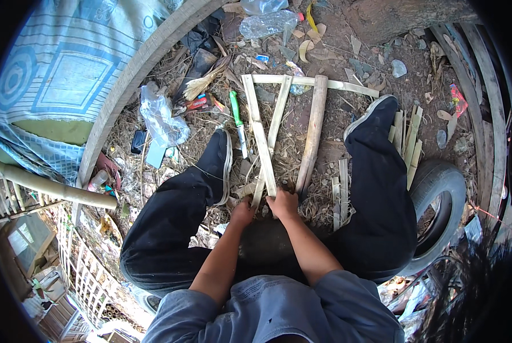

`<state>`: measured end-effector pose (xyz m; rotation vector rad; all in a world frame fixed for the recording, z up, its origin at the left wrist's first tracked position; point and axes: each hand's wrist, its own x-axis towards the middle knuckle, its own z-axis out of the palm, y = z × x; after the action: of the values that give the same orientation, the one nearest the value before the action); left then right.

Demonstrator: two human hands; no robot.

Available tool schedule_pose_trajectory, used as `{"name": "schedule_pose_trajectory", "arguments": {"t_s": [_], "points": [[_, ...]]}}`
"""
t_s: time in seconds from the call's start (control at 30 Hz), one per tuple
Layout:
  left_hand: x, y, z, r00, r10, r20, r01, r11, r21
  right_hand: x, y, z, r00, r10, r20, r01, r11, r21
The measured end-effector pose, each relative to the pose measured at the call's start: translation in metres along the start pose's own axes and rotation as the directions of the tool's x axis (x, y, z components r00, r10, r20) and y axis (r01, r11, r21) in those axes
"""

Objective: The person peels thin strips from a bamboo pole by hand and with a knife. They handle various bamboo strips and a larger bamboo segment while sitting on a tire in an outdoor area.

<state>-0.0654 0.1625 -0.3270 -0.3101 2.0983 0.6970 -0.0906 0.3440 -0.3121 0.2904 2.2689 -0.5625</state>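
Note:
My left hand (243,211) is closed around the near end of one split bamboo strip (277,117). The fingers of my right hand (283,204) grip the near end of a second pale bamboo strip (254,108). The two strips cross just ahead of my hands, and their far ends spread apart. To their right lies a thick round wooden stick (313,128), its near end close to my right hand. A flat strip (336,84) runs crosswise at the far ends. On the ground to the left rests a knife with a green handle (235,107), blade toward me.
Cut bamboo pieces (414,140) lie beside my right shoe (376,114), near a tyre (439,188). Shorter strips (340,191) lie inside my right leg. Plastic bottles (267,24), a clear plastic bag (163,120) and dry leaves litter the dirt. A blue patterned cloth (67,74) hangs at left.

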Motion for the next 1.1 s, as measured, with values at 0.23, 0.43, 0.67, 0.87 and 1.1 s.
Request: {"name": "schedule_pose_trajectory", "arguments": {"t_s": [0.23, 0.43, 0.67, 0.87, 1.1], "points": [[-0.004, 0.01, 0.001, 0.997, -0.069, 0.025, 0.066, 0.991, 0.12, 0.002, -0.002, 0.0, 1.0, 0.022, -0.001, -0.022, 0.999, -0.029], [-0.016, 0.038, -0.01, 0.983, -0.179, -0.034, 0.182, 0.954, 0.239, 0.005, -0.009, -0.001, 0.996, 0.071, 0.05, -0.065, 0.991, -0.116], [-0.039, 0.047, -0.053, 1.0, -0.005, -0.001, 0.005, 0.96, 0.281, 0.001, -0.007, 0.0, 0.999, 0.043, 0.007, -0.042, 0.99, -0.135], [-0.131, 0.082, -0.146, 0.909, 0.32, -0.266, -0.31, 0.947, 0.079, -0.003, 0.022, -0.028, 0.979, 0.157, -0.126, -0.119, 0.957, 0.264], [-0.27, 0.04, -0.201, 0.693, 0.399, -0.6, -0.244, 0.913, 0.326, 0.011, 0.065, -0.035, 0.813, 0.438, -0.383, -0.293, 0.877, 0.381]]}}
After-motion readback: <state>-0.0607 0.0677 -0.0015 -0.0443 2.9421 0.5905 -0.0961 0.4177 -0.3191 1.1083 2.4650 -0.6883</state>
